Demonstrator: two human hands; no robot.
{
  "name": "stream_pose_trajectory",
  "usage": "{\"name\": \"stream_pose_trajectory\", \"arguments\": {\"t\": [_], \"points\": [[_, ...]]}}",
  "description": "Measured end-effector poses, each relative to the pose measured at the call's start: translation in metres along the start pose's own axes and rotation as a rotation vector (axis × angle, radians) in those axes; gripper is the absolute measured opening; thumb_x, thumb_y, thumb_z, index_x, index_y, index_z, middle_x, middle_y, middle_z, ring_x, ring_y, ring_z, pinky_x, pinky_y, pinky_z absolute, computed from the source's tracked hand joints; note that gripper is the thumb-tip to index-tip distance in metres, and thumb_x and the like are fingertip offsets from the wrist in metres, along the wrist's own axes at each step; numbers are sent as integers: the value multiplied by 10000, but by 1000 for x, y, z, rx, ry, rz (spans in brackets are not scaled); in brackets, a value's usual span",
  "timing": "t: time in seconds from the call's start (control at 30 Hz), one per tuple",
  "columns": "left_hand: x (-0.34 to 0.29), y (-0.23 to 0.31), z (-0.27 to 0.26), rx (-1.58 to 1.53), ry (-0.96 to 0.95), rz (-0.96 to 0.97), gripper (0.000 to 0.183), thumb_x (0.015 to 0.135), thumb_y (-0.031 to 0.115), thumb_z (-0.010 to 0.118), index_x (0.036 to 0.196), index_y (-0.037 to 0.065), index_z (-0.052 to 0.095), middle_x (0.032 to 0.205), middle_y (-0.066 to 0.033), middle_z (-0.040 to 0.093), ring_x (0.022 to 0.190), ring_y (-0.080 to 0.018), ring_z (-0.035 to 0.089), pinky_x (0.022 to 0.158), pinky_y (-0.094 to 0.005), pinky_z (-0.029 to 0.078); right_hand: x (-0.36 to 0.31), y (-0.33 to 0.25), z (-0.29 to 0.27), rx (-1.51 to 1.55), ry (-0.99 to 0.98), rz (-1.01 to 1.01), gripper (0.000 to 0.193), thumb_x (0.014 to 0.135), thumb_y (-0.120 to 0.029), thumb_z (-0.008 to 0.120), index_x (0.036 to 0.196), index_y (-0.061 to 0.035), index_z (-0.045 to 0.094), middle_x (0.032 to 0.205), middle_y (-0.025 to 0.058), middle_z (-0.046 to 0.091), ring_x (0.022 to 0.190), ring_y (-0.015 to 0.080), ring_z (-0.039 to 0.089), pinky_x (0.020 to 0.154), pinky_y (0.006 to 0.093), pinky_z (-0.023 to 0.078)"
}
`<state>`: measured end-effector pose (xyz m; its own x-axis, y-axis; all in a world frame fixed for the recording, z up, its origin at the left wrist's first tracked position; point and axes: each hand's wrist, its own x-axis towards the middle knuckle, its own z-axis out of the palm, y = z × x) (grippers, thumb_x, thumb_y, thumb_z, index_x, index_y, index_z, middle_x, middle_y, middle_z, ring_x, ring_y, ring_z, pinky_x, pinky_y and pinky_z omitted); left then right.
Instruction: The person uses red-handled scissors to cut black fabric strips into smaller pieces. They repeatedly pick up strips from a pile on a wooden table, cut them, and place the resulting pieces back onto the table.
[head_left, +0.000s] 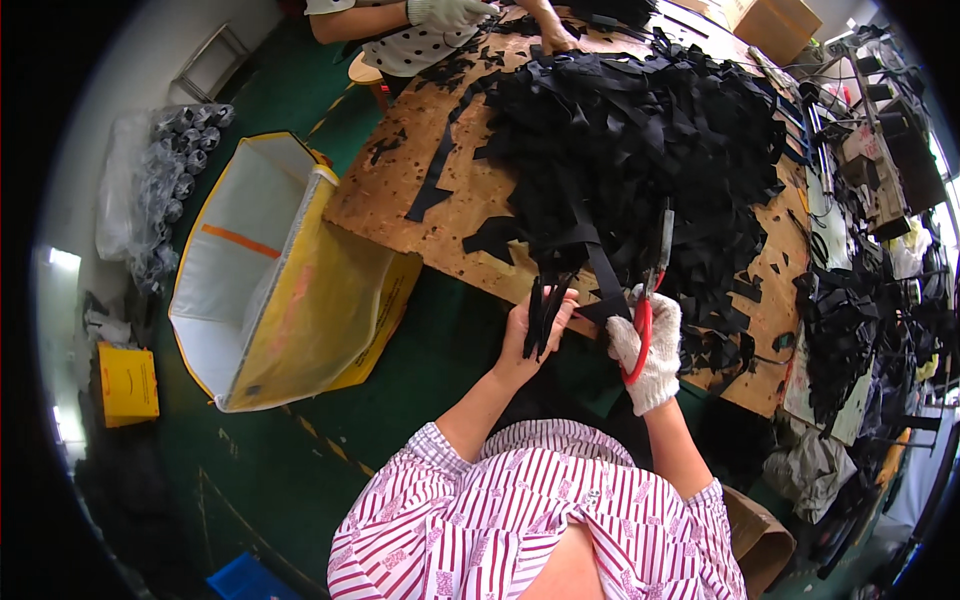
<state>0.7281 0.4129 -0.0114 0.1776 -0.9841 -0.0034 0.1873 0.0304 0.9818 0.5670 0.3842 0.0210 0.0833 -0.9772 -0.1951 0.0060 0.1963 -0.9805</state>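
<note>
Bare, my left hand [533, 330] is closed round a small bundle of black fabric strips [546, 318] at the table's near edge. My right hand [650, 350], in a white knit glove, grips red-handled scissors [643, 335] whose blades point away from me over the pile. A black strip [603, 270] runs down from the pile to my right hand, its lower end lying between my two hands; whether the glove pinches it I cannot tell. Beyond both hands spreads a large heap of black fabric pieces [630, 150].
The worn wooden table [380, 190] bears scattered black scraps. A yellow bag with a white lining [300, 300] stands open left of it. Across the table, another person's gloved hand [450, 12] and bare hand [558, 38] work near the heap. Cluttered shelving [870, 170] lines the right side.
</note>
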Motion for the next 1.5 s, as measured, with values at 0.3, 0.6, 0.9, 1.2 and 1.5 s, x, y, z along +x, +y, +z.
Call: {"name": "stream_pose_trajectory", "arguments": {"t": [0.3, 0.6, 0.9, 1.2, 1.5], "points": [[20, 40, 8, 331, -537, 434, 355, 777, 19, 605, 1132, 16, 580, 1219, -152, 551, 1148, -290, 533, 961, -331, 416, -33, 1, -27, -210, -77, -192, 497, 688, 22, 720, 1054, -70, 398, 836, 1, 475, 660, 51, 434, 614, 203, 411], [5, 43, 9, 167, -479, 20, 252, 816, 32, 590, 1064, 15, 552, 855, -86, 592, 756, -194, 619, 721, -270, 485, -45, -10, -36, 5, -64, -36, 507, 699, 41, 711, 1068, -67, 381, 927, 54, 542, 797, 87, 542, 713, 241, 474], [5, 4, 10, -454, 144, -377, 242, 795, 99, 714, 970, 79, 548, 751, -24, 567, 486, -84, 458, 480, -205, 376, -57, 33, -56, -62, -162, 59, 576, 703, -54, 750, 1136, -39, 371, 910, 42, 487, 728, 93, 506, 668, 236, 470], [7, -6, 17, -591, 164, -376, 230, 803, 103, 701, 980, 92, 554, 771, -37, 579, 479, -98, 451, 502, -213, 392, -59, 29, -48, -526, -189, 30, 707, 654, -289, 773, 1194, -7, 412, 948, 122, 564, 823, 234, 571, 768, 340, 466], [-2, 7, 17, -240, -1, -353, 346, 832, 219, 679, 1055, -1, 533, 712, -18, 513, 499, -71, 461, 438, -193, 353, -52, 43, -47, -451, -145, -67, 708, 648, -282, 781, 1185, -6, 411, 925, 130, 572, 792, 226, 594, 732, 329, 482]]}}
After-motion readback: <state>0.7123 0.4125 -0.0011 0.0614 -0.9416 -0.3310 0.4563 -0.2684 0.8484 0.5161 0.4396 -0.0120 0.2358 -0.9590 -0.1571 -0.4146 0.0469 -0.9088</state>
